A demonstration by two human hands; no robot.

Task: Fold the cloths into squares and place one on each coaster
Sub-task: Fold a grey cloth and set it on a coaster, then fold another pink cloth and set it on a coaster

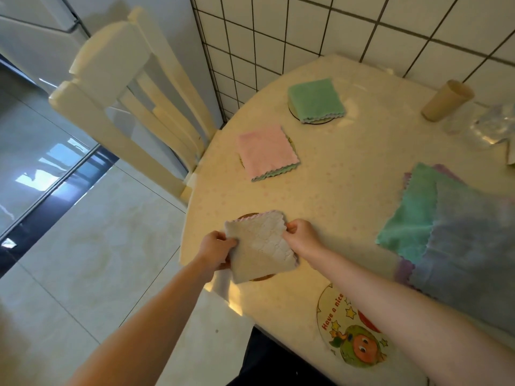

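A round table (348,190) is standing against a tiled wall (334,29), with a chair (125,107) sitting at its left side. Near the table's left front edge, a folded cloth (260,245) is lying over a coaster (260,278), the left hand (216,250) holding its left edge and the right hand (302,235) its right edge. Farther back, a second folded cloth (266,151) is resting on another coaster, and behind that a third folded cloth (316,100) is sitting on a coaster (316,121) near the wall. A printed coaster (354,330) is lying bare at the near edge, right of the hands. Unfolded cloths (446,232) are lying stacked on the right. A cup (446,100) is lying on its side at the back right.
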